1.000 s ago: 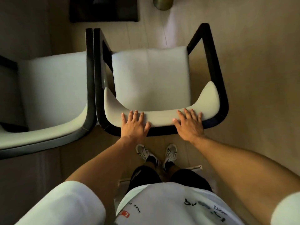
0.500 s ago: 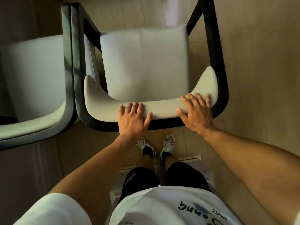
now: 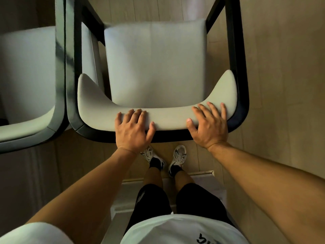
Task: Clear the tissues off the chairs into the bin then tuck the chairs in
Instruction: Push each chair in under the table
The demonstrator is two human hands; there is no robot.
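A chair with a black frame and a pale grey seat (image 3: pixel 154 64) stands right in front of me, its curved backrest (image 3: pixel 168 120) toward my body. My left hand (image 3: pixel 131 129) lies over the middle of the backrest and my right hand (image 3: pixel 209 124) over its right part. Both have their fingers spread across the top pad and their thumbs at the rear edge. A second chair of the same kind (image 3: pixel 29 71) stands close against it on the left. No tissue shows on either seat, and no bin is in view.
The floor (image 3: pixel 281 85) is light wood planking, bare to the right of the chair. My feet (image 3: pixel 165 157) stand just behind the backrest. A pale low ledge (image 3: pixel 200 176) runs under my legs.
My right hand has slid toward the backrest's right end. The chairs now fill more of the view, and the bin and dark object at the top have left it.
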